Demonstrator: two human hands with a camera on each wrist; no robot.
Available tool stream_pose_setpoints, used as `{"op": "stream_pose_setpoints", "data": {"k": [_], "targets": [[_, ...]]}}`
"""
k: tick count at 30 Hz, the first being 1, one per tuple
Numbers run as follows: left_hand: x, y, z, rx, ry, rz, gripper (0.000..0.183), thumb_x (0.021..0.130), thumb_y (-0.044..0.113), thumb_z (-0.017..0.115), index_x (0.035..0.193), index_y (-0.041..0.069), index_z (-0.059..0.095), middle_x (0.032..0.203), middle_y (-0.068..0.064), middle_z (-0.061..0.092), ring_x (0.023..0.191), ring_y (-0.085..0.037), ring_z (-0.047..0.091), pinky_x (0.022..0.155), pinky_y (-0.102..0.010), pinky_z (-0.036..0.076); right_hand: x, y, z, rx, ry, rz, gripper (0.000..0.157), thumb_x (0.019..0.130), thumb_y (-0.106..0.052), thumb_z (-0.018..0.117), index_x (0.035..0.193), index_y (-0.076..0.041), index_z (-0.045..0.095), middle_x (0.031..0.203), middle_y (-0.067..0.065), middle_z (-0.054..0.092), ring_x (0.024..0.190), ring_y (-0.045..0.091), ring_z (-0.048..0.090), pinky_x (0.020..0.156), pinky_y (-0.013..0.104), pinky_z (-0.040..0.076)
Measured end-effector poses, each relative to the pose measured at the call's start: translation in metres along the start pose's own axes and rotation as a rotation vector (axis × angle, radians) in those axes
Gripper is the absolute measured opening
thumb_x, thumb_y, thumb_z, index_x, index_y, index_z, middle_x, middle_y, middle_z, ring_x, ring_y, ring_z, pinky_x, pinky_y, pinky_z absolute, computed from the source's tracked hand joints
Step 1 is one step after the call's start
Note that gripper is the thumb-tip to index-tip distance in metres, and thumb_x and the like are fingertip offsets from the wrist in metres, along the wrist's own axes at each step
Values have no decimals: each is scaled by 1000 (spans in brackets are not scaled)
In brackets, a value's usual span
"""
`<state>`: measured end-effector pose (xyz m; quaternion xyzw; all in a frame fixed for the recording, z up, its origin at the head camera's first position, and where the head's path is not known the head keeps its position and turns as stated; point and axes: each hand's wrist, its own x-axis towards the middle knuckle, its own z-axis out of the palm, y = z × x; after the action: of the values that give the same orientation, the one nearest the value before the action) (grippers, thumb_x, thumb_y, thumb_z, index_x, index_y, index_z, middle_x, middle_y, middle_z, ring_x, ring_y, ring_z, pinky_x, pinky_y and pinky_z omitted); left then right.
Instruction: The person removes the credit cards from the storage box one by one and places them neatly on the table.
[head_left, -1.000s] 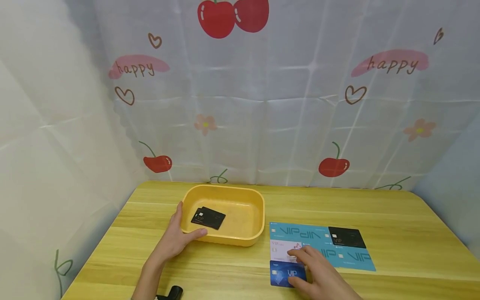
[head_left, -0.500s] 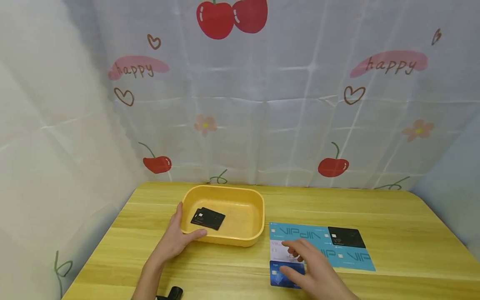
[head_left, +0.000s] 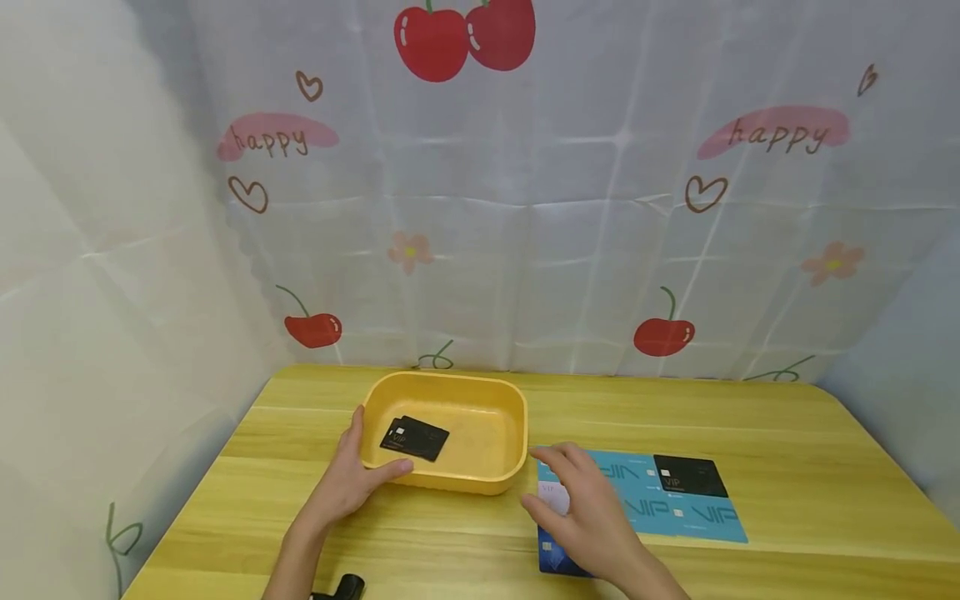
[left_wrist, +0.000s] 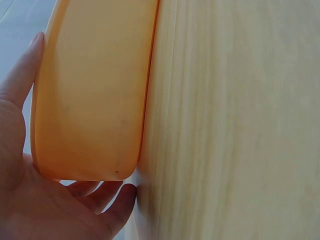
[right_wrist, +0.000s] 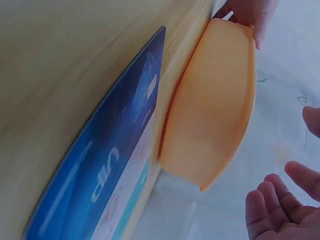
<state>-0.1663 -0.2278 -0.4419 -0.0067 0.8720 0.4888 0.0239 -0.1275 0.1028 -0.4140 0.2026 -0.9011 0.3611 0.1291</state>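
Observation:
My left hand [head_left: 348, 483] holds a yellow plastic bin [head_left: 487, 446] at its near left corner, thumb along the front rim and fingers round the left side. Two overlapping black VIP cards [head_left: 415, 439] lie in the bin's left part. My right hand [head_left: 588, 517], fingers loosely bent and apart, is over the left end of a block of cards, its fingertips close to the bin's right side. Under it, partly hidden, are a dark blue VIP card [right_wrist: 120, 145] and a white card [head_left: 553, 496]. Teal VIP cards [head_left: 652, 512] and a black card [head_left: 690, 475] complete the block.
The wooden table [head_left: 420, 550] ends at the back against a white curtain [head_left: 525, 275] printed with cherries and hearts. A small black object [head_left: 349, 587] sits at the near edge beside my left forearm.
My right hand has moved left and away from me, from over the blue and white cards toward the bin. The left hand, bin and cards stay as they were.

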Motion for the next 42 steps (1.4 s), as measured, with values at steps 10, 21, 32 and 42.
{"op": "stream_pose_setpoints", "data": {"k": [10,21,32,42], "targets": [[2,-1,2,8,7,9,124,80,46,81,157,5,-8,160,-28,3,145,-42,12,114,-59,14,17,-5,24,93,34,-26,39,83,-21,81,119,-17,68,105,-14,55,92,14,54,77,33,49],[2,-1,2,10,4,12,125,80,46,81,157,5,-8,160,-27,2,145,-42,10,114,-59,13,31,-7,38,174,21,-20,39,85,-19,79,121,-10,67,102,-9,58,90,21,58,75,33,52],[1,-2,0,-5,3,6,124,81,45,80,157,3,-9,160,-27,1,145,-42,9,114,-59,13,42,-14,57,195,-16,-82,41,86,-21,77,123,-5,65,103,3,61,92,26,59,75,36,53],[0,-2,0,7,8,8,123,81,45,80,157,3,-8,160,-28,1,146,-43,8,114,-60,13,51,-23,64,144,-54,-81,45,86,-25,77,125,-7,64,107,4,61,96,23,59,75,33,51]]}}
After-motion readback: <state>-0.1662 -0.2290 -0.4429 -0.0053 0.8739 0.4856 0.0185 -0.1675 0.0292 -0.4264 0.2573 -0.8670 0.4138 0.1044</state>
